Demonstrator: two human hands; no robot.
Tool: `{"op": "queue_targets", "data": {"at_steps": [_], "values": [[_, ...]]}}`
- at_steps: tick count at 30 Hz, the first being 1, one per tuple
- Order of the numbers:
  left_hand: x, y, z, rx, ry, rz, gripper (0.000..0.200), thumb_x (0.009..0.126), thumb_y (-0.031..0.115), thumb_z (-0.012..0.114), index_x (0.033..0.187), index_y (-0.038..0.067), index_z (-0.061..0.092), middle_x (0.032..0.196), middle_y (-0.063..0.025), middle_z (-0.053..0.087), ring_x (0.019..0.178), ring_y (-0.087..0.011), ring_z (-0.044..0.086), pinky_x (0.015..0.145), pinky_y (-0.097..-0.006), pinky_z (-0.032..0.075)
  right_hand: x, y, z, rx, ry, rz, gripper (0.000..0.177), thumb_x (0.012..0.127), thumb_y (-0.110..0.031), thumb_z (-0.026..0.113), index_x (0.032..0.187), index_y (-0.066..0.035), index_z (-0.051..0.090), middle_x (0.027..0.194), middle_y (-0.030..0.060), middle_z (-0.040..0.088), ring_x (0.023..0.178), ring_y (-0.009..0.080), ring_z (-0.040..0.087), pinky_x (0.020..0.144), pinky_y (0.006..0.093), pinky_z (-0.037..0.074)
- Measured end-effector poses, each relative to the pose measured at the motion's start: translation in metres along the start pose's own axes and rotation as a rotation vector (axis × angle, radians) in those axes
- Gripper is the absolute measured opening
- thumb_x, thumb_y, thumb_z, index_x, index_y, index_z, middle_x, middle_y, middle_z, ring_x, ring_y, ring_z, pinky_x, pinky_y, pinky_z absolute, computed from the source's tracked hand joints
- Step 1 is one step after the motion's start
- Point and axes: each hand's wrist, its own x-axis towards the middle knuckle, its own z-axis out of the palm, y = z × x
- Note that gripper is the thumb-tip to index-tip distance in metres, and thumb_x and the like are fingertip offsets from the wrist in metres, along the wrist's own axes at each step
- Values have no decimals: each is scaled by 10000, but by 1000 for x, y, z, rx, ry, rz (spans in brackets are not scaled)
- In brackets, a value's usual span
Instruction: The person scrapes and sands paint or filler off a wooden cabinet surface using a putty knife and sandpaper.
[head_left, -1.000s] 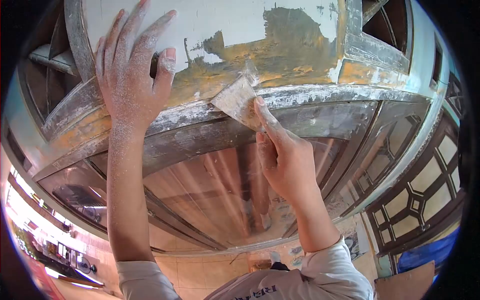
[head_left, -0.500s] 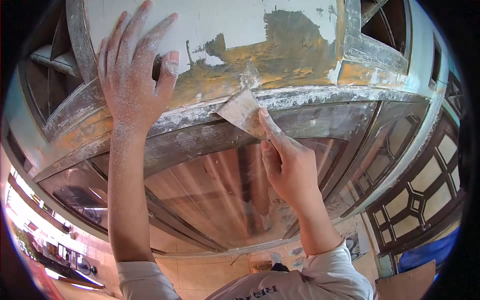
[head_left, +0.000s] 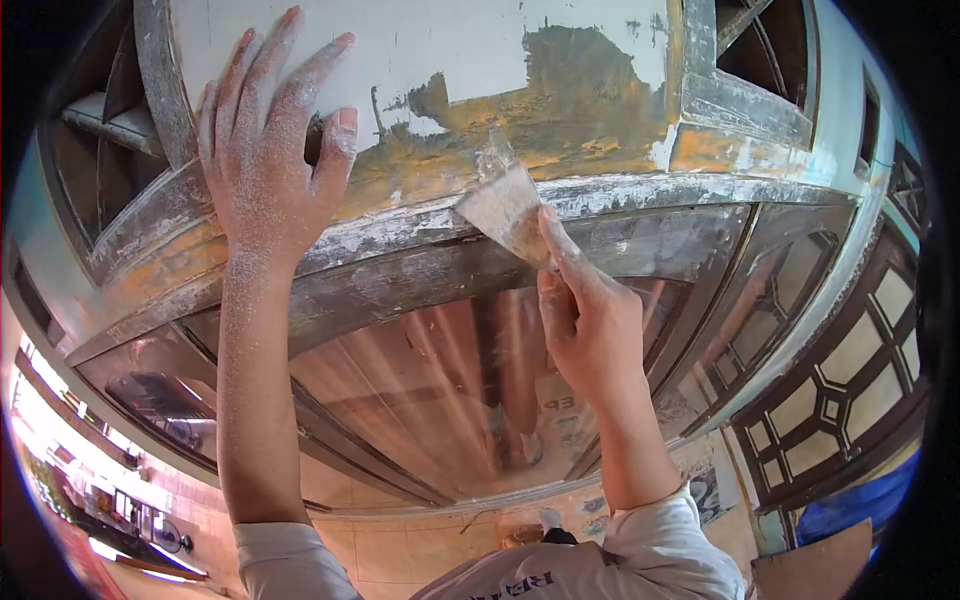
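Note:
Dusted with white powder, my left hand [head_left: 268, 150] lies with spread fingers against the panel at the upper left, holding nothing. A wide flat scraper [head_left: 507, 212] is pinched in my right hand [head_left: 592, 318], its handle hidden by the fingers. The blade's upper edge touches the wood around the white-streaked moulding [head_left: 620, 195]. Above it, the panel [head_left: 300, 30] has white paint on top and bare brown and orange wood [head_left: 575, 105] lower down. A small whitish smear shows just past the blade.
Below the moulding is a glazed frame [head_left: 430, 380] with reflections in the glass. Dark lattice openings flank the panel on both sides. At right stands a dark patterned door [head_left: 835, 400], with a blue sheet [head_left: 855, 505] beneath. The tiled floor [head_left: 400, 545] shows at the bottom.
My right hand and the scraper have shifted slightly to the right, with the blade now a little higher on the wood. The left hand stays in nearly the same place.

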Motion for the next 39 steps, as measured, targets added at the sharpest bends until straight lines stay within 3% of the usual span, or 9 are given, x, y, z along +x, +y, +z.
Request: {"op": "queue_targets", "data": {"at_steps": [5,15,17,21,23,39], "values": [[1,-1,1,-11,1,6,406,1023,392,535,1392,249,624,1553,-42,492,1438,-347,433,1195,-523,303,5,1,0,1,26,-81,687,955,-120,637,1576,-266,384,794,123,676,655,335,670,561,426,519],[1,1,0,-3,5,15,417,1001,383,568,1392,247,624,1542,-52,506,1422,-357,450,1182,-518,319,3,1,0,-50,18,-83,653,957,-125,639,1559,-254,420,772,112,665,649,331,667,562,423,523],[1,-1,0,10,8,10,418,1000,383,570,1391,246,625,1539,-54,508,1417,-360,455,1179,-518,323,-5,-1,-3,-10,0,-25,636,939,-22,645,1522,-226,498,712,138,587,565,262,559,607,317,482],[1,-2,2,-20,24,22,421,1003,393,566,1393,247,623,1540,-58,506,1412,-363,459,1178,-519,325,0,-3,-2,12,-7,-28,646,933,-15,647,1524,-227,496,712,137,581,566,262,562,605,317,480],[0,-1,2,-26,24,19,420,1005,395,562,1395,249,622,1542,-59,505,1415,-363,454,1181,-519,321,2,0,1,-22,1,-87,704,909,-95,661,1556,-243,427,819,101,691,671,323,683,563,427,528],[0,1,0,-17,16,5,419,985,348,583,1389,244,626,1551,-49,495,1421,-354,451,1187,-520,314,-4,0,0,-54,-24,-68,663,938,-115,639,1554,-248,433,813,124,691,654,339,673,556,425,529]]}}
